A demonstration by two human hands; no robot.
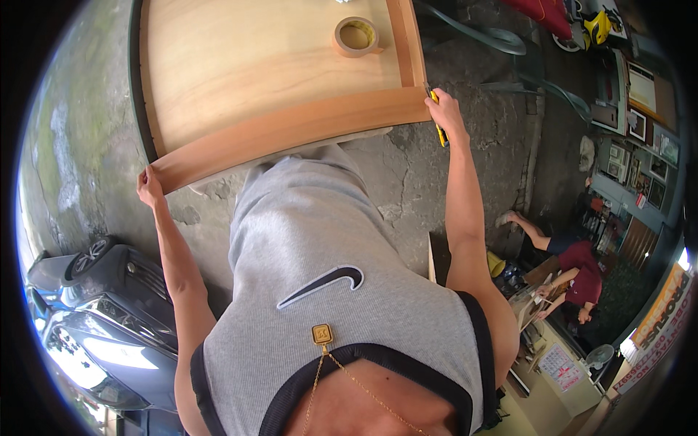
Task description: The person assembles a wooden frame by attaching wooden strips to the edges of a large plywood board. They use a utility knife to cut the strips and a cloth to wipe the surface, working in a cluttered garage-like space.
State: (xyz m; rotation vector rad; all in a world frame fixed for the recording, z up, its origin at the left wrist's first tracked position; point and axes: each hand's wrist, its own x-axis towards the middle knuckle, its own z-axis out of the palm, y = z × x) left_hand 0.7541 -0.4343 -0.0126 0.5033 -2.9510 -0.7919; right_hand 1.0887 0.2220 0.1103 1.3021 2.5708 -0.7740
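Observation:
A pale wooden panel (269, 58) with a dark frame edge lies in front of me. Along its near side runs a wide strip of brown paper tape (291, 134), and another brown strip (407, 43) covers the right side. My left hand (150, 187) pinches the near strip's end at the near left corner. At the near right corner my right hand (446, 115) grips a yellow and black utility knife (441, 134), its tip end close to the strip's other end. A roll of brown tape (356, 36) rests on the panel's far right part.
Cracked concrete floor (407, 174) surrounds the panel. Dark hose-like strips (502, 42) lie beyond its right side. At the right, a person in a dark red shirt (582, 280) works at a bench, near shelves of picture frames (640, 127). Parked cars (109, 341) stand at the left.

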